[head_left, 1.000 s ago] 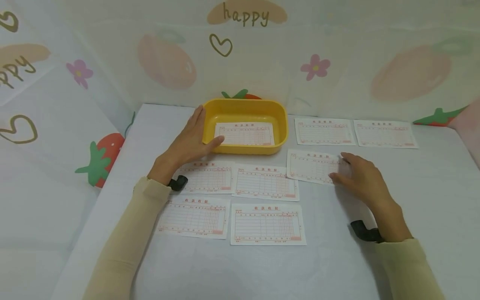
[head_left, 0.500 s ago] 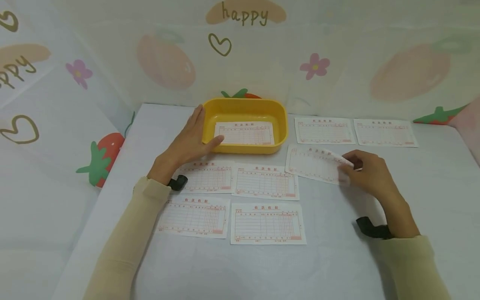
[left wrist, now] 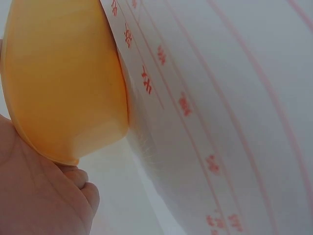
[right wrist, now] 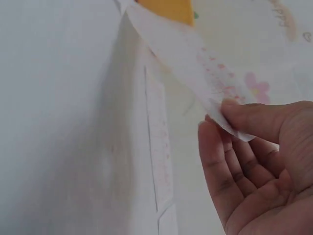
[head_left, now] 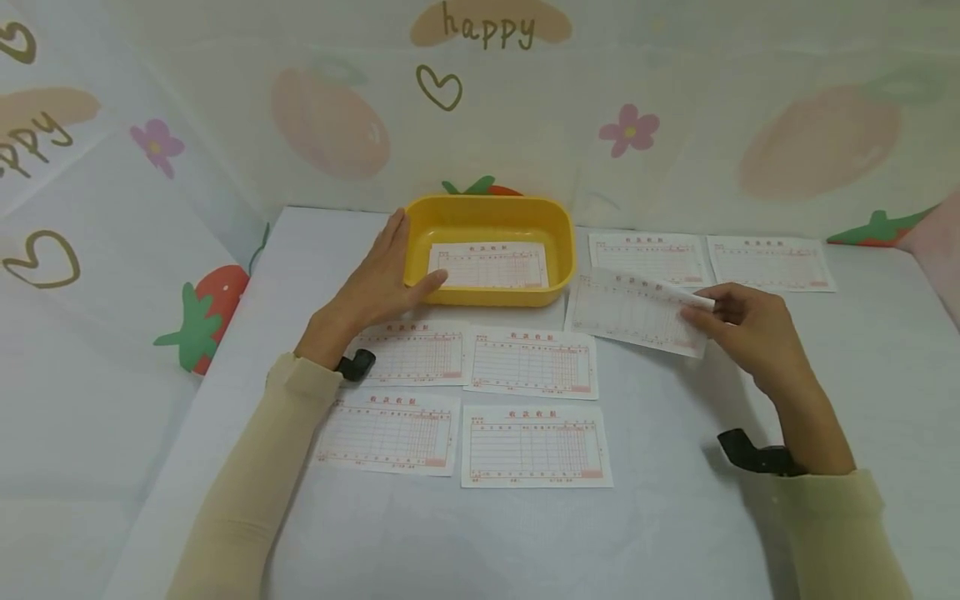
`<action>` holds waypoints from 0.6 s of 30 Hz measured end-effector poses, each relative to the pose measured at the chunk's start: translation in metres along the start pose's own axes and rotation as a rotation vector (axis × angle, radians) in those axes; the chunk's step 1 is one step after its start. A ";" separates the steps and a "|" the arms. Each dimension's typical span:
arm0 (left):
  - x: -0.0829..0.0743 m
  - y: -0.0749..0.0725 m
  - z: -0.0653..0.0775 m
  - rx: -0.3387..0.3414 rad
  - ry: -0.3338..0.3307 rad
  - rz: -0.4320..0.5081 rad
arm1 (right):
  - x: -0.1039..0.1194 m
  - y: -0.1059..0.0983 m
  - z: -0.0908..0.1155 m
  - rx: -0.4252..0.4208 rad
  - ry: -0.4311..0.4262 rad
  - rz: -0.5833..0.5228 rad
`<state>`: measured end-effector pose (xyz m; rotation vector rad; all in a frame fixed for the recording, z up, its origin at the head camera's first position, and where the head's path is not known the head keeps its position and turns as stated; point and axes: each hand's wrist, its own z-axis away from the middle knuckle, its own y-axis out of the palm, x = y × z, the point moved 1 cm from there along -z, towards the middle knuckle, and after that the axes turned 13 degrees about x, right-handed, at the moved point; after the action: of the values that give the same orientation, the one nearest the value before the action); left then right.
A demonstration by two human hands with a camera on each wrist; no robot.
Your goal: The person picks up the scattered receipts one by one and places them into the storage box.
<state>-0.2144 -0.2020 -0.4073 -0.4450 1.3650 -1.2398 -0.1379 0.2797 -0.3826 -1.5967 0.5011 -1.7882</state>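
Note:
In the head view, my left hand holds the left front corner of a shallow yellow plastic tray. Its fingers lie along the left wall and the thumb reaches over the front rim. A receipt slip printed in red lies inside the tray. Right of the tray, my right hand pinches another receipt slip by its right edge between thumb and fingers. That slip is raised and tilted above the table, as the right wrist view also shows, and bends slightly. The left wrist view shows the tray's outer wall close up.
Two receipt slips lie at the back right, one partly behind the held slip, the other beside it. Several more, such as a front slip, lie in two rows before the tray. A patterned cloth hangs behind the white table.
My right hand has taken hold of the slip's right edge and lifted it off the table, moving slightly right and away from me. The left hand and tray have stayed put.

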 end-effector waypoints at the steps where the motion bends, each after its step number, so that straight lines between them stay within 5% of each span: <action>1: 0.000 0.000 0.000 0.001 0.000 -0.001 | 0.001 0.000 0.000 -0.010 0.002 -0.046; 7: -0.001 0.000 0.000 0.001 0.001 -0.003 | 0.008 -0.007 -0.003 -0.034 -0.005 -0.283; 18: -0.001 0.001 0.001 -0.006 0.005 -0.005 | 0.028 -0.028 -0.013 -0.079 -0.064 -0.453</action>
<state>-0.2132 -0.2009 -0.4072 -0.4503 1.3725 -1.2419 -0.1573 0.2780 -0.3458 -1.9306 0.1873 -2.0522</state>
